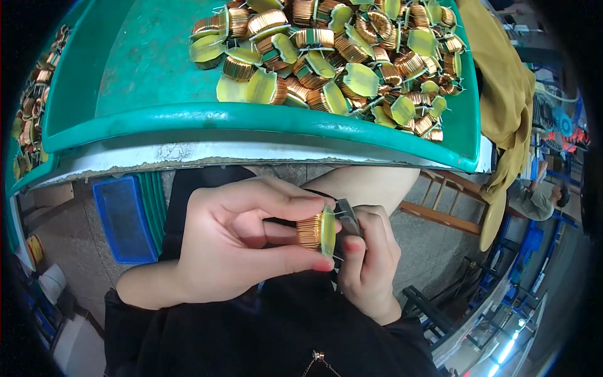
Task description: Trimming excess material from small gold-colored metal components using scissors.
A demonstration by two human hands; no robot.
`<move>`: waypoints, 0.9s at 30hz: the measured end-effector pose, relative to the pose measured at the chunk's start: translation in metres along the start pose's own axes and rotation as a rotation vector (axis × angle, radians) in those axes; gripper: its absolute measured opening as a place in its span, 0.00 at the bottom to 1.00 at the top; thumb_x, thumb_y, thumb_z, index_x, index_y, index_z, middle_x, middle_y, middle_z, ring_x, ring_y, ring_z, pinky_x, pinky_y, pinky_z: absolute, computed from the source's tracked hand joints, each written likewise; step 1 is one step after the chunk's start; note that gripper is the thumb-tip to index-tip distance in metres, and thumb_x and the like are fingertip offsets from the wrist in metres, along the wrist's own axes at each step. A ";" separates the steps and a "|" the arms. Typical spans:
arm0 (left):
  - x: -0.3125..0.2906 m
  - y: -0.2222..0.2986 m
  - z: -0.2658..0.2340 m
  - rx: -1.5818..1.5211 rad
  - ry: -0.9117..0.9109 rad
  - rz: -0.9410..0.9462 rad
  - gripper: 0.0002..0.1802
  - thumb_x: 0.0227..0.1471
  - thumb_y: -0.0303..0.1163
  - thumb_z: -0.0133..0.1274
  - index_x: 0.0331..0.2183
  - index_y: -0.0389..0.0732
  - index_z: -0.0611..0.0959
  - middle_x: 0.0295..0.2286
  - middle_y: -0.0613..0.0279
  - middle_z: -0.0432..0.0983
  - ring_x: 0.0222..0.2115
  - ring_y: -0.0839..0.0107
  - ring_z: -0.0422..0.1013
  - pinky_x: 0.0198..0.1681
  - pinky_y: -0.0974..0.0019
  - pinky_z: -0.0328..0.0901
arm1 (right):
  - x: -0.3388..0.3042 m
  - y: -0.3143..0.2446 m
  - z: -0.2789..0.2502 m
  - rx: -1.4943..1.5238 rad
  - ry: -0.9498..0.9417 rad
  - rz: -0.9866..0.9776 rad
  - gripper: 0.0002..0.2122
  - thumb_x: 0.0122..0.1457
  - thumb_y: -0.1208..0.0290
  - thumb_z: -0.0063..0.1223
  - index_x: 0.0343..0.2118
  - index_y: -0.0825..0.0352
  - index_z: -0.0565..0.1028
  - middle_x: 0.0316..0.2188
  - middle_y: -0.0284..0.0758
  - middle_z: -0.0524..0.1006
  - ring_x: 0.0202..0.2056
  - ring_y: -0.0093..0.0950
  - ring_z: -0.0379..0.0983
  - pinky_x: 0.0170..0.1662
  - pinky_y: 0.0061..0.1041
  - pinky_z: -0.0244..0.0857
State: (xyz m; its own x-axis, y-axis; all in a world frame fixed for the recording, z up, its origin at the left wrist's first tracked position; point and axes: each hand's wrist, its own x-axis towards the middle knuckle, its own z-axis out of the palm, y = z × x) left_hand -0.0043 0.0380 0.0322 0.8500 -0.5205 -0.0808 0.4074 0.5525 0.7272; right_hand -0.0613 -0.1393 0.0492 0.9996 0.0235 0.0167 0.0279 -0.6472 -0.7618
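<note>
Above my lap, my left hand (229,242) pinches a copper-wound toroidal coil (309,233) between thumb and fingers. A yellow-green base plate (328,231) is on the coil's right side, with thin wire pins sticking out to the right. My right hand (372,267) is closed around a small dark grey metal tool (349,217). The tool's end is right beside the upper pin; whether they touch I cannot tell. The rest of the tool is hidden by my fingers.
Ahead is a green tray (207,119) with many similar coils (352,47) heaped at its right. More coils (28,125) lie at the far left. A blue crate (125,220) and a wooden stool (440,217) stand below. Mustard cloth (502,81) hangs at the right.
</note>
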 end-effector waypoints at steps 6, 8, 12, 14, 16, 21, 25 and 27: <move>0.000 0.002 0.000 -0.046 -0.004 -0.041 0.23 0.35 0.10 0.60 0.39 0.29 0.76 0.41 0.50 0.70 0.38 0.64 0.72 0.43 0.68 0.71 | 0.002 -0.002 0.002 0.017 -0.023 0.005 0.09 0.54 0.71 0.49 0.33 0.73 0.70 0.30 0.41 0.69 0.29 0.35 0.63 0.35 0.28 0.60; 0.001 0.002 0.000 -0.021 -0.009 -0.065 0.23 0.35 0.11 0.60 0.39 0.29 0.76 0.41 0.50 0.71 0.37 0.65 0.72 0.43 0.69 0.71 | 0.002 0.000 0.002 0.026 -0.023 -0.002 0.09 0.54 0.71 0.49 0.33 0.73 0.70 0.30 0.41 0.69 0.28 0.35 0.63 0.34 0.27 0.60; 0.001 0.004 -0.002 -0.011 -0.019 -0.056 0.23 0.34 0.11 0.60 0.38 0.29 0.77 0.40 0.50 0.71 0.36 0.66 0.72 0.42 0.70 0.71 | 0.001 0.001 0.001 0.032 -0.031 -0.007 0.09 0.54 0.71 0.49 0.32 0.73 0.70 0.29 0.41 0.69 0.28 0.35 0.62 0.33 0.27 0.60; 0.001 0.004 -0.002 -0.005 -0.020 -0.051 0.23 0.34 0.11 0.61 0.38 0.29 0.77 0.40 0.50 0.71 0.36 0.66 0.72 0.42 0.70 0.71 | 0.001 0.003 0.001 0.037 -0.035 -0.012 0.09 0.55 0.71 0.49 0.32 0.73 0.70 0.29 0.41 0.69 0.27 0.35 0.62 0.33 0.27 0.60; 0.001 0.003 -0.001 0.004 -0.024 -0.045 0.23 0.34 0.11 0.61 0.38 0.29 0.77 0.40 0.50 0.71 0.35 0.67 0.72 0.41 0.71 0.71 | 0.001 0.005 0.002 0.054 -0.034 -0.025 0.10 0.55 0.70 0.48 0.32 0.73 0.70 0.29 0.41 0.68 0.27 0.35 0.62 0.32 0.27 0.60; 0.002 0.003 -0.001 0.038 -0.038 -0.041 0.23 0.34 0.11 0.61 0.38 0.29 0.78 0.39 0.50 0.71 0.35 0.68 0.72 0.41 0.72 0.71 | 0.003 0.009 0.004 0.082 -0.025 -0.063 0.10 0.56 0.69 0.48 0.32 0.73 0.70 0.27 0.41 0.68 0.26 0.34 0.62 0.31 0.27 0.60; 0.003 0.005 -0.001 0.064 -0.046 -0.049 0.23 0.34 0.11 0.61 0.38 0.30 0.78 0.39 0.51 0.72 0.35 0.68 0.72 0.41 0.72 0.71 | 0.004 0.011 0.004 0.084 -0.018 -0.093 0.11 0.56 0.68 0.47 0.31 0.73 0.70 0.26 0.41 0.68 0.25 0.34 0.62 0.30 0.27 0.60; 0.003 0.005 0.000 0.064 -0.044 -0.060 0.23 0.34 0.11 0.61 0.38 0.30 0.78 0.39 0.51 0.72 0.35 0.68 0.72 0.40 0.72 0.71 | 0.004 0.012 0.004 0.061 -0.020 -0.104 0.11 0.57 0.67 0.47 0.31 0.73 0.70 0.25 0.40 0.67 0.24 0.34 0.61 0.29 0.27 0.60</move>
State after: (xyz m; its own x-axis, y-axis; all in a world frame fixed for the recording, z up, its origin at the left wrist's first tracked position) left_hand 0.0004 0.0396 0.0356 0.8090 -0.5799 -0.0964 0.4337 0.4780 0.7638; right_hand -0.0571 -0.1437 0.0376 0.9910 0.1036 0.0851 0.1302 -0.5926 -0.7949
